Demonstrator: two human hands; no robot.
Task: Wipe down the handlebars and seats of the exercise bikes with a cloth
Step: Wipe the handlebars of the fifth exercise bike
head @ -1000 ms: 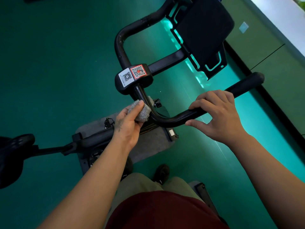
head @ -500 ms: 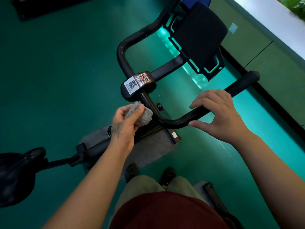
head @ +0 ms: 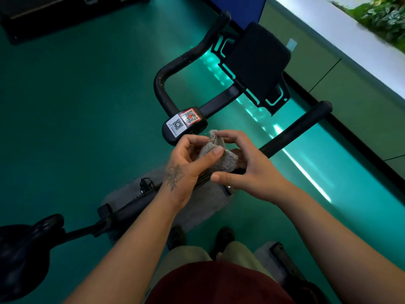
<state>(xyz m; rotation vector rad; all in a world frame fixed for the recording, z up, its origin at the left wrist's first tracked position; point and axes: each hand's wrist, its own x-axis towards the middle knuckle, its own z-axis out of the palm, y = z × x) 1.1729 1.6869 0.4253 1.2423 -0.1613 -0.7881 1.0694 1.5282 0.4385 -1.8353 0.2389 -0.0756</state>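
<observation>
The right hand (head: 247, 170) has left the handlebar (head: 293, 130) and now joins the left hand (head: 186, 165) just near of the centre clamp, both pinching the grey cloth (head: 217, 154) between curled fingers, apparently refolding it before more wiping.

Two hands (head: 186, 167) (head: 247, 170) — one cloth (head: 219, 156); one handlebar (head: 293, 128); one seat (head: 22, 253); two QR stickers (head: 177, 125) (head: 190, 116).

We see two QR-code stickers on the black handlebar hub (head: 185, 128): a white sticker (head: 176, 125) with a line of print too small to read, and a red-bordered sticker (head: 189, 116) with a red centre mark. We read no words or numbers anywhere.
</observation>
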